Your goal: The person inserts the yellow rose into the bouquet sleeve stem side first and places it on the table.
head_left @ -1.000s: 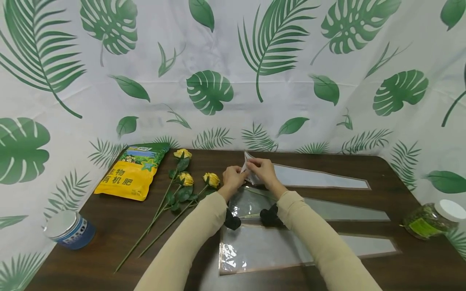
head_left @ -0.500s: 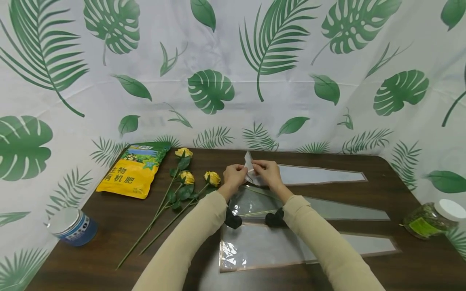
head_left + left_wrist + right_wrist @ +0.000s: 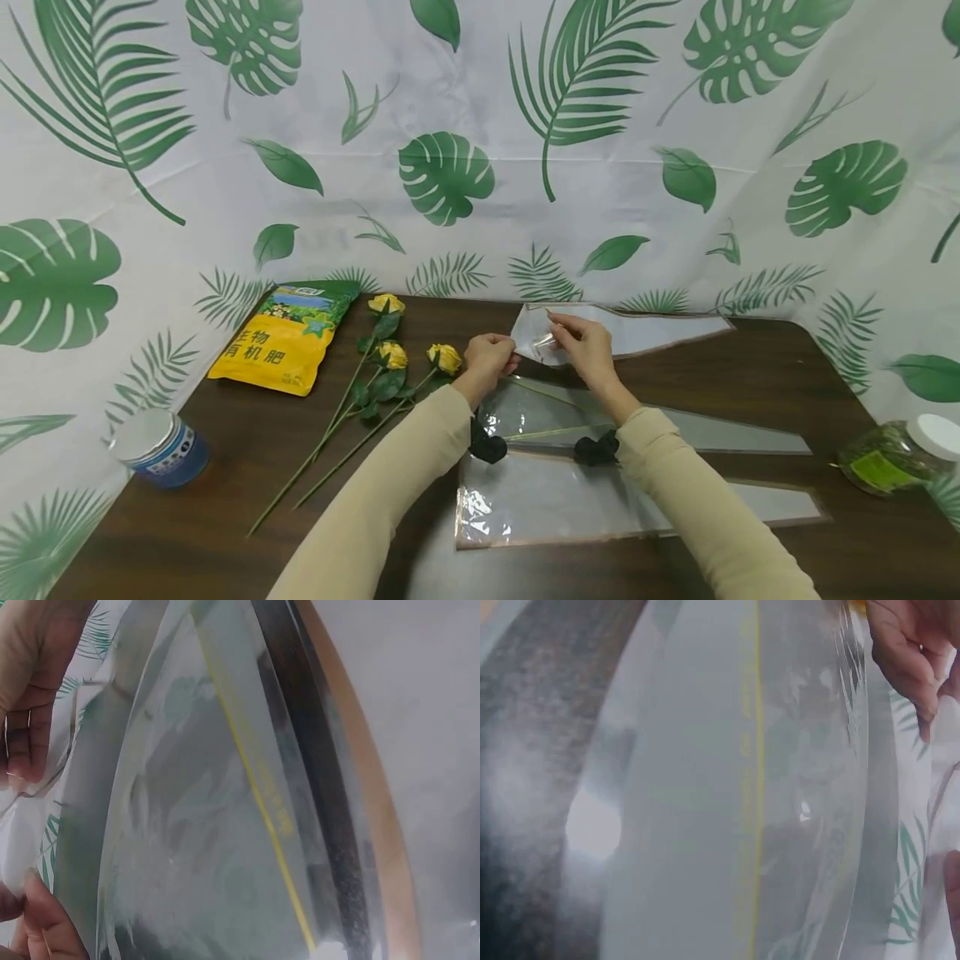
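A white tapered flower sleeve with a brown border (image 3: pixel 652 331) lies at the table's back, its wide left end lifted. My left hand (image 3: pixel 489 358) pinches this end at its near left corner. Above the opening, my right hand (image 3: pixel 588 348) pinches the clear film, apart from the left hand. In the left wrist view, the left fingers (image 3: pixel 46 919) hold the whitish edge, and the right hand (image 3: pixel 34 682) shows above. The right wrist view catches the left hand (image 3: pixel 911 656) and only a sliver of the right fingers (image 3: pixel 953 889).
Two more sleeves lie nearer, one greyish with a yellow line (image 3: pixel 720 431), one white (image 3: pixel 555 508). Yellow roses (image 3: pixel 392 356) lie left, beside a yellow fertilizer bag (image 3: pixel 277 342). A blue tin (image 3: pixel 161 450) stands front left; a white-lidded jar (image 3: pixel 881 458) leans right.
My right hand has moved right and away from the left hand. The sleeve's folded end has spread wider, and its narrow end has shifted back and to the left.
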`<state>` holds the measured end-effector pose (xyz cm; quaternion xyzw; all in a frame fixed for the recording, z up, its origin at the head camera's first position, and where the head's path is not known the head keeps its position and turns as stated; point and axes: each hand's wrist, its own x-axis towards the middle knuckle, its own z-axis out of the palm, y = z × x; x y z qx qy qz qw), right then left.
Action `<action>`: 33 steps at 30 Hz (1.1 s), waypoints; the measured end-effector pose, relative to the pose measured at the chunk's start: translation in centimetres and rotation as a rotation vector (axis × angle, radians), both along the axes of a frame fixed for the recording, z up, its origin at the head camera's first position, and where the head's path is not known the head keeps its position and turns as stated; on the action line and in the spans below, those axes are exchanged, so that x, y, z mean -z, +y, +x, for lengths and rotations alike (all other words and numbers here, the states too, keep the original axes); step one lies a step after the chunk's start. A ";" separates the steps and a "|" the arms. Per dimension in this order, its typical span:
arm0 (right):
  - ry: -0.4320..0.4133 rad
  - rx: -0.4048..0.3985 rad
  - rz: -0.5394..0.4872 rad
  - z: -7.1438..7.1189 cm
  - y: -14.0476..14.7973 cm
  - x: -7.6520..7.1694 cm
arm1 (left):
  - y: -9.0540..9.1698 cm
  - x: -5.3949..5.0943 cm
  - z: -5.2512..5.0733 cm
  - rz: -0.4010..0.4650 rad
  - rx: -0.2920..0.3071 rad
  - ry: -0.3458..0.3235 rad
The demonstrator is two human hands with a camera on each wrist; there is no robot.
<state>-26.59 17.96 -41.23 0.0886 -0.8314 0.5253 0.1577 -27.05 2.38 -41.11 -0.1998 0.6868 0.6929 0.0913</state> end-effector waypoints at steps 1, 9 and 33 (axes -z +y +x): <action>0.005 -0.001 0.007 0.1 0.1 0.0 | 0.0 -0.1 0.0 0.005 0.000 0.000; 0.027 0.005 0.038 0.6 -0.1 -0.2 | -2.1 -1.5 1.1 -0.032 0.192 0.097; 0.007 0.010 0.007 0.8 0.4 0.1 | -20.4 -1.9 7.3 -0.440 0.620 0.145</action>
